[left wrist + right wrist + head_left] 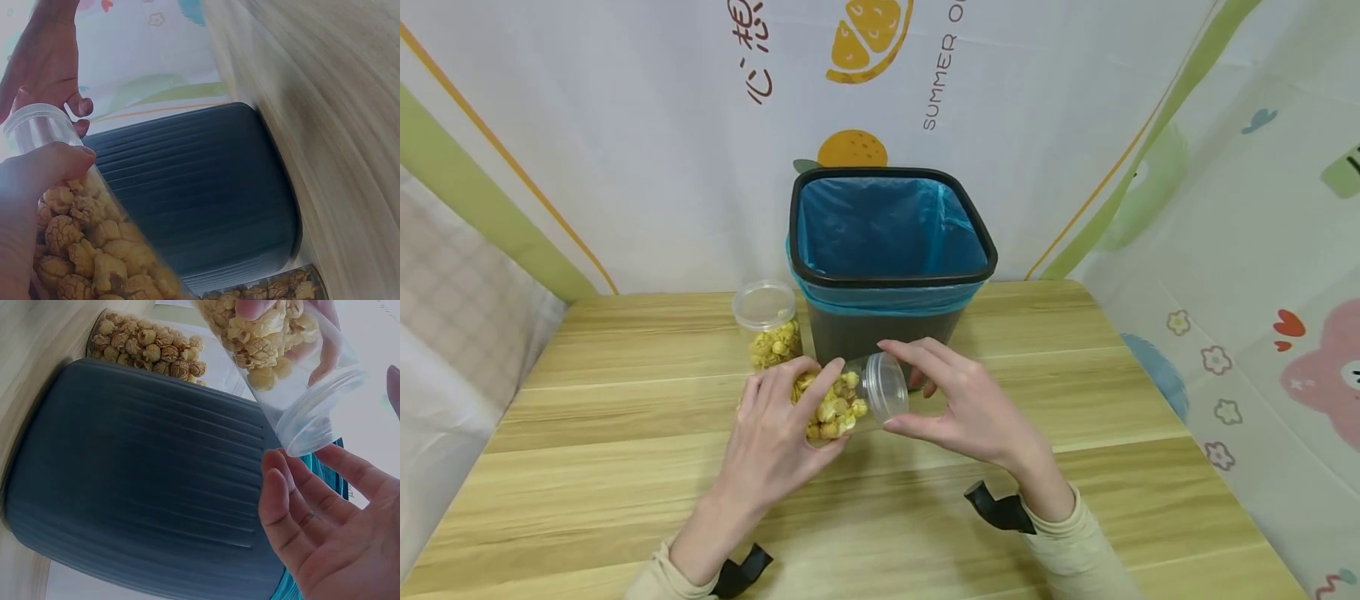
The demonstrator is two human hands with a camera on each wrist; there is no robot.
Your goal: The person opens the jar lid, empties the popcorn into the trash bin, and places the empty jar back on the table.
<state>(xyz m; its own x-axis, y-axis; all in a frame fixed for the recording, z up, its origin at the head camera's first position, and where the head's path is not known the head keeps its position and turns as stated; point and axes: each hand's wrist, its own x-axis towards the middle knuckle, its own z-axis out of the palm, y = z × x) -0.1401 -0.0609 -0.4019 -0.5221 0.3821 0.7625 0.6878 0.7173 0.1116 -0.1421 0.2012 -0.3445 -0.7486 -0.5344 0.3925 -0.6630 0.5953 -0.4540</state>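
A left hand [771,427] curls around a tilted popcorn jar [841,407], its raised lid [891,388] towards three o'clock, a bin [891,282] near one. The right hand's [964,407] fingers spread loosely about the lid. Steadiness and a high lid end should suit best.

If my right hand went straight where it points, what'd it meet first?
The right hand would probably meet the clear end of the tilted popcorn jar first; the exact gap is hard to judge.
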